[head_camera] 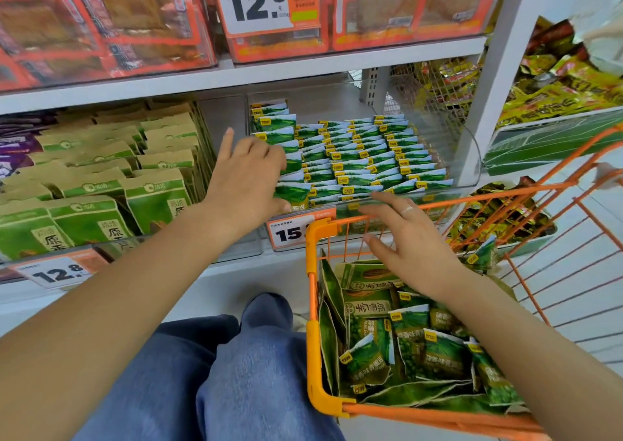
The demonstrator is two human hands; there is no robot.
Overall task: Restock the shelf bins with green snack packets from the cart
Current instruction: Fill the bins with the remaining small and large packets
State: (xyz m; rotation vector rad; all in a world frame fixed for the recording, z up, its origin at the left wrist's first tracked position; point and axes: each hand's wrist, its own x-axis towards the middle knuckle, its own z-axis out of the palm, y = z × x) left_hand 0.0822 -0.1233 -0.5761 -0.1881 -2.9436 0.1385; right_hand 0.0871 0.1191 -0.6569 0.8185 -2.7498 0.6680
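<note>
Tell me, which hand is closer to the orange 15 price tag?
Left. The left hand presses the packet rows just above the price tag; the right hand hovers to its right, over the cart.

1. I see small green foil snack packets (357,157) with yellow corner labels, standing on edge in tight overlapping rows in the clear plastic shelf bin (470,157).
2. More of the same green packets (435,356) lie loose and jumbled, tilted every way, in the orange wire cart (315,309) just below the bin.
</note>
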